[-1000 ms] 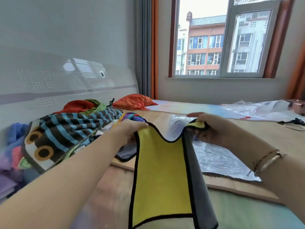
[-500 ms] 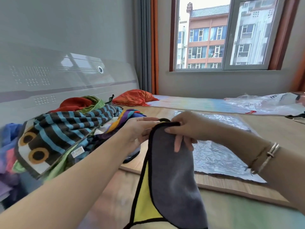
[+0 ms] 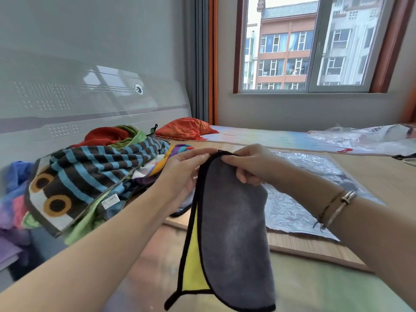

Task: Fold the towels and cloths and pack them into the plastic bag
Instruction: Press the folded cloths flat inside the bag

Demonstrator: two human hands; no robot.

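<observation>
The clear plastic bag (image 3: 299, 199) lies flat on the wooden mat (image 3: 371, 174), centre right of the frame; no contents are discernible inside it. A second clear bag (image 3: 369, 138) lies crumpled at the right edge. The pile of unfolded towels (image 3: 90, 174), topped by a blue-and-brown striped one, fills the left middle; an orange cloth (image 3: 184, 129) lies behind it. The grey-and-yellow cloth (image 3: 234, 233) hangs at centre, covering part of the flat bag. The left hand (image 3: 186, 172) and right hand (image 3: 249, 165) both pinch its top edge, close together. One second ago the hands were apart with the yellow side spread; the cloth is now doubled, grey outward.
</observation>
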